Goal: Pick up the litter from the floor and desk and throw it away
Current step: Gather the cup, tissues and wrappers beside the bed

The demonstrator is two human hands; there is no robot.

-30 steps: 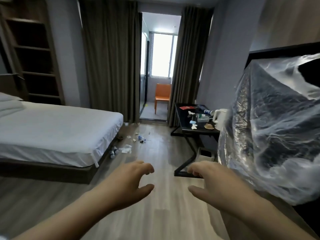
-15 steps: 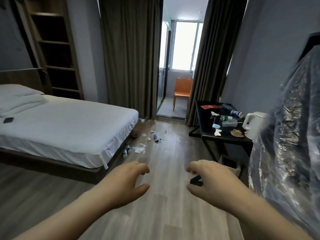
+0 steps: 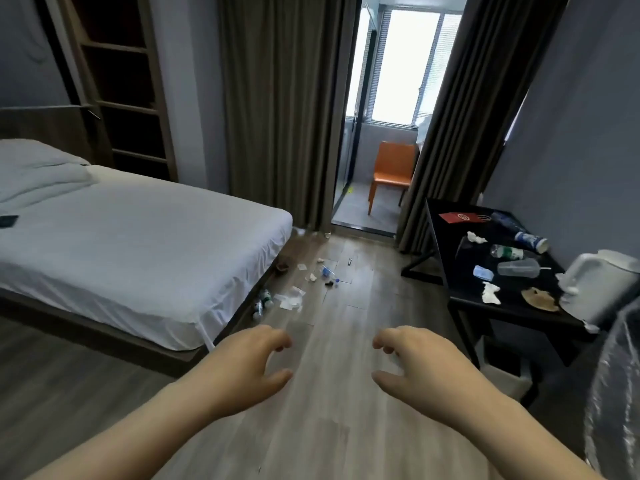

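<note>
Compared with a moment ago, the plastic-wrapped bulk [image 3: 616,393] has slid to the right edge of my view, and the bed [image 3: 138,244], the floor [image 3: 346,341] and the table [image 3: 450,271] show more fully. My left hand [image 3: 249,368] and right hand [image 3: 419,368] are as they were, held out side by side over the floor, palms down, fingers loosely curled and holding nothing. The floor litter [image 3: 292,298] is strewn beside the foot of the bed: flat white wrappers, a green-labelled bottle [image 3: 264,299] lying against the bed base, a small clear bottle with a blue cap [image 3: 327,271] and a few white scraps farther on towards the curtain. On the black table, well apart from my hands, lie a red card [image 3: 457,217], a blue-and-white bottle [image 3: 530,239] on its side, a clear bottle with a green label [image 3: 507,252], a clear cup [image 3: 517,268] tipped over, two crumpled tissues [image 3: 491,293] and a brown scrap [image 3: 540,298] just beside the white kettle [image 3: 602,285].
</note>
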